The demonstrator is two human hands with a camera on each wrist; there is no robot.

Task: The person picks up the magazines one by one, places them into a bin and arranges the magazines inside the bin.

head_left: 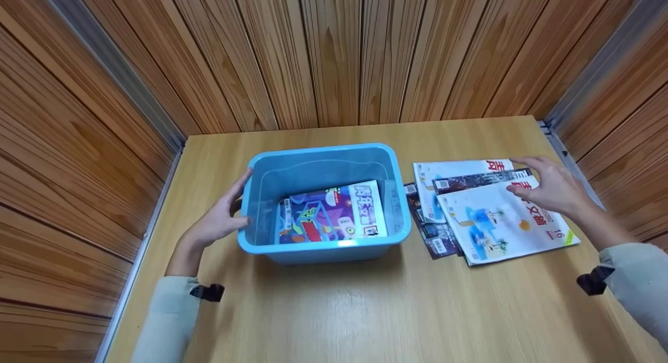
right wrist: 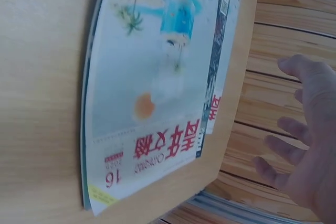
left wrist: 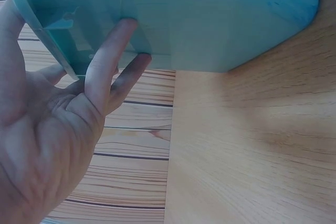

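Note:
A light blue plastic bin (head_left: 323,248) stands in the middle of the wooden table (head_left: 365,311). A colourful magazine (head_left: 334,213) lies inside it. My left hand (head_left: 222,217) rests with straight fingers (left wrist: 107,61) against the bin's left wall (left wrist: 210,19). To the right of the bin lies a fanned stack of magazines; the top one (head_left: 501,222) is white with blue pictures and red characters (right wrist: 157,93). My right hand (head_left: 548,184) hovers open above the stack's far right end, fingers spread (right wrist: 299,145), holding nothing.
Wood-panelled walls (head_left: 334,55) close in the table on the left, back and right. A darker magazine (head_left: 433,232) pokes out from under the stack toward the bin. Bare tabletop lies in front of the bin and the stack.

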